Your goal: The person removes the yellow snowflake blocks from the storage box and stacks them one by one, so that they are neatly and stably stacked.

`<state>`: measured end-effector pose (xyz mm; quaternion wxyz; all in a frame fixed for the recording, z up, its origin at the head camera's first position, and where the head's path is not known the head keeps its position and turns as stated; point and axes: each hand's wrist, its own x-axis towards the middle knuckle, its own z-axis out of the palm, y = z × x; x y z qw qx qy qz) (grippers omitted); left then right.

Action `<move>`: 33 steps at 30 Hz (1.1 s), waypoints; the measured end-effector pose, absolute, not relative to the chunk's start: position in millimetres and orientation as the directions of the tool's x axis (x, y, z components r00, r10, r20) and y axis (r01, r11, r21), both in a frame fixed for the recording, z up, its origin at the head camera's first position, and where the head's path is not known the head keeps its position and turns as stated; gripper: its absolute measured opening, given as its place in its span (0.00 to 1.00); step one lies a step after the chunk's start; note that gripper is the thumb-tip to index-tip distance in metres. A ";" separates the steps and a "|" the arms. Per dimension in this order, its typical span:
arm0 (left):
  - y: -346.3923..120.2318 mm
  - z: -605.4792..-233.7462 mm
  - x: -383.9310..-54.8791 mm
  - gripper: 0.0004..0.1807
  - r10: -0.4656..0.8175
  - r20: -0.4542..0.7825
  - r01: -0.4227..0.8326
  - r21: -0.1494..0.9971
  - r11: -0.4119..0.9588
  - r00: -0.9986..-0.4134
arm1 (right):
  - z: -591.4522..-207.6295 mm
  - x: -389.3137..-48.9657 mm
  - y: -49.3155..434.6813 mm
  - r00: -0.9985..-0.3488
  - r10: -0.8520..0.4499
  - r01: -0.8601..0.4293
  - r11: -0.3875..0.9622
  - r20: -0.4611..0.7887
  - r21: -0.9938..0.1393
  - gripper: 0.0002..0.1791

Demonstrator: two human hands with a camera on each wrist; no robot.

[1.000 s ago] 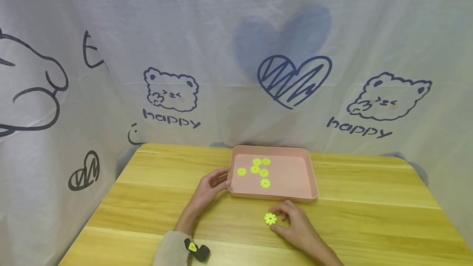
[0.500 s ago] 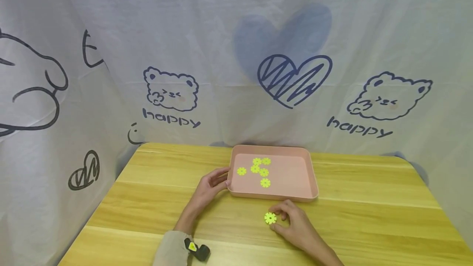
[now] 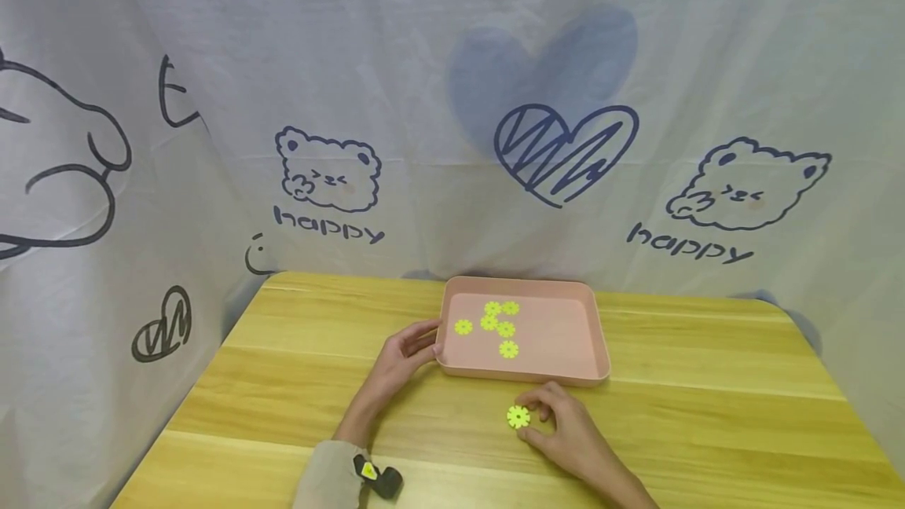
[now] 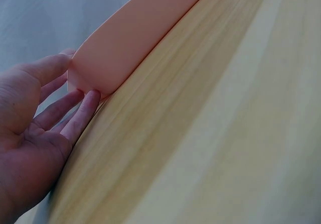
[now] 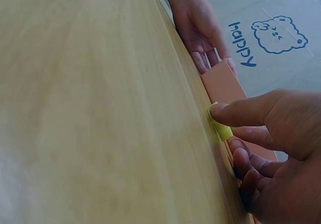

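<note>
My right hand (image 3: 566, 430) pinches a yellow-green notched plastic disc (image 3: 518, 416) with a hole in its middle, between thumb and fingertips. That disc is held in front of the pink tray (image 3: 523, 375); in the right wrist view the same disc (image 5: 222, 127) shows nearly edge-on. At the tray's near left corner, my left hand (image 3: 397, 358) rests its fingertips and thumb against the outer wall. Seen from the left wrist, the fingers (image 4: 85, 114) are fairly straight and touch the corner of the tray (image 4: 118, 45). Inside the tray lie several similar discs (image 3: 508, 349), mostly towards its left.
The tray stands near the back edge of a wood-grain table (image 3: 707, 399). Behind and to the left hangs a pale cloth (image 3: 424, 100) with bear and heart drawings. A small black device (image 3: 382, 481) is strapped at the left sleeve (image 3: 328, 477).
</note>
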<state>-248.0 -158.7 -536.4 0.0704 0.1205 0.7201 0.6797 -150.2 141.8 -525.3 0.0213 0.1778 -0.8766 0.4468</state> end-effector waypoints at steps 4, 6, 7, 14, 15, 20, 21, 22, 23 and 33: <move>-158.8 -536.0 -247.8 0.27 0.270 0.062 0.078 0.996 0.047 -0.961 | -525.9 -149.7 141.5 -0.936 -0.288 -0.332 0.535 0.202 -0.777 0.18; -159.0 -535.5 -247.4 0.27 0.269 0.062 0.077 0.996 0.045 -0.961 | -526.4 -149.8 141.4 -0.934 -0.289 -0.340 0.531 0.212 -0.776 0.18; -159.1 -535.6 -247.3 0.27 0.268 0.062 0.076 0.996 0.045 -0.961 | -526.6 -149.8 141.4 -0.932 -0.290 -0.345 0.529 0.216 -0.776 0.18; -159.7 -537.6 -248.4 0.27 0.268 0.065 0.079 0.996 0.044 -0.961 | -527.3 -150.1 141.8 -0.931 -0.288 -0.350 0.528 0.225 -0.774 0.18; -159.8 -537.7 -248.4 0.27 0.268 0.066 0.080 0.996 0.043 -0.961 | -527.2 -150.0 141.9 -0.931 -0.289 -0.351 0.526 0.225 -0.775 0.18; -159.6 -538.2 -248.7 0.27 0.266 0.066 0.082 0.995 0.049 -0.962 | -527.1 -150.0 142.2 -0.927 -0.293 -0.360 0.519 0.234 -0.776 0.18; -159.5 -538.3 -248.9 0.27 0.266 0.066 0.082 0.995 0.052 -0.962 | -527.1 -150.0 142.3 -0.927 -0.294 -0.360 0.518 0.234 -0.776 0.18; -159.4 -538.5 -249.1 0.27 0.265 0.065 0.082 0.995 0.054 -0.962 | -527.0 -150.0 142.3 -0.926 -0.294 -0.362 0.517 0.235 -0.776 0.18; -159.3 -538.4 -249.1 0.27 0.265 0.064 0.082 0.995 0.056 -0.962 | -526.9 -150.0 142.4 -0.927 -0.294 -0.360 0.518 0.234 -0.776 0.18; -160.1 -538.1 -247.9 0.27 0.277 0.073 0.090 0.995 0.048 -0.958 | -525.4 -150.3 142.4 -0.931 -0.297 -0.347 0.530 0.214 -0.774 0.18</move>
